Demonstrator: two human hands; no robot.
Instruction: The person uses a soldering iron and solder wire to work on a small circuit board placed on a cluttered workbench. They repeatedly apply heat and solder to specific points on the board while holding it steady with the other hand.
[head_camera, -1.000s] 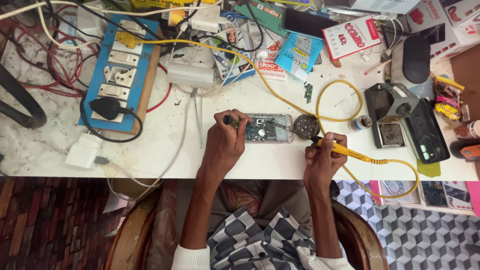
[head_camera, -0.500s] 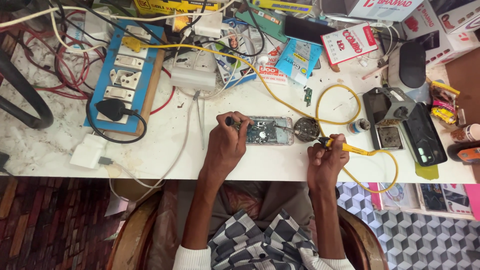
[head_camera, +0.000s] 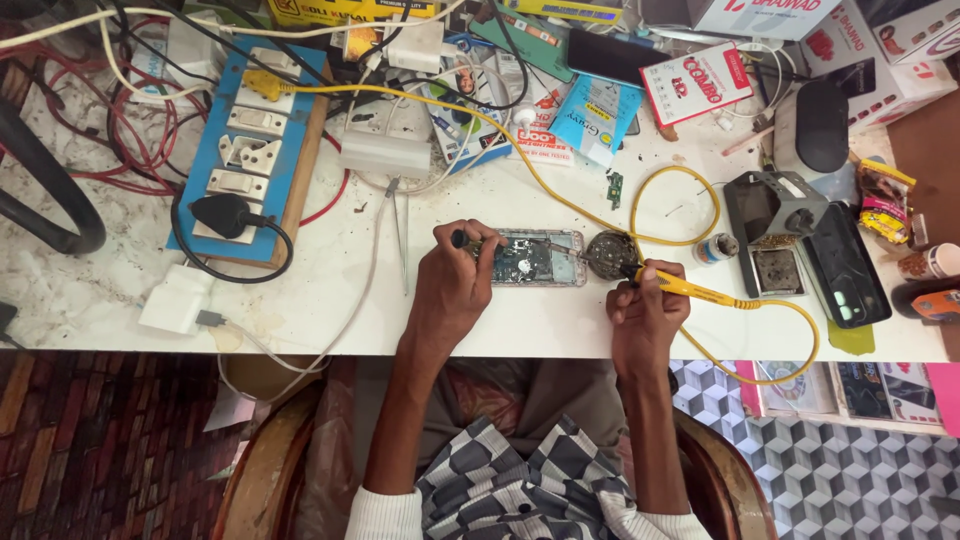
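**Soldering on an opened phone at the bench**

I'm watching from the head view, taking the opened phone (head_camera: 530, 258) as my landmark. It's lying flat on the white table (head_camera: 330, 300), near the front edge, back off and board showing.

The left hand (head_camera: 452, 285) is sitting at the phone's left end, fingers curled narrow around a thin dark-tipped tool (head_camera: 462, 239), and the heel seems to be pinning the phone down.

The right hand (head_camera: 645, 310) is just right of the phone, closed like a pen grip on the yellow soldering iron (head_camera: 690, 290). Its tip is pointing left toward a round dark tin (head_camera: 610, 253) touching the phone's right end. The yellow cord (head_camera: 700, 200) is looping behind and right of the phone.

To do this well, I'm judging that the left hand should be holding the phone steady, the iron coming in low with brief contact, and the cord staying off the board.

Hard to make out: the iron's tip is too small to place, on the tin or just above it. The left hand is covering the phone's left corner. I cannot tell what the thin tool is. Tweezers (head_camera: 400, 235) are lying well left of the phone, unused. The clutter behind the phone is cut off at the frame's top.
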